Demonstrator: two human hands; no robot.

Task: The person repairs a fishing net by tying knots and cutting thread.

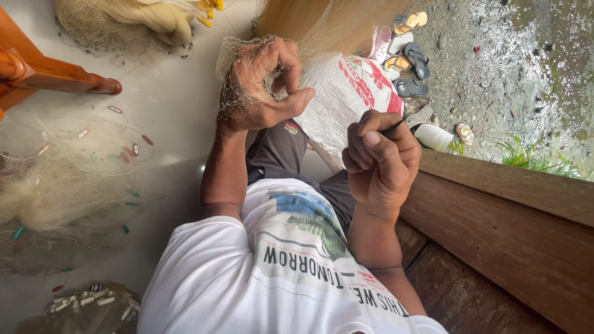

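Sitting on the wooden bench [495, 235], the person has both hands raised over the lap. The left hand [263, 83], on the side away from the bench, is clenched around a bunch of fine pale fishing net [238, 52], its fingers curled through the mesh and the thumb pressed across. The right hand [380, 158], nearer the bench, is closed in a fist around a thin dark tool [393, 128], whose tip sticks out past the knuckles; what kind of tool it is I cannot tell. The net runs on from the left hand away from the body, over a white sack with red print [352, 93] that lies just beyond the knees. Past the far end of the bench, several sandals [408, 65] sit together on the gravel. On the pale floor well away from the bench, more heaped net with small floats [62, 185] lies spread out.
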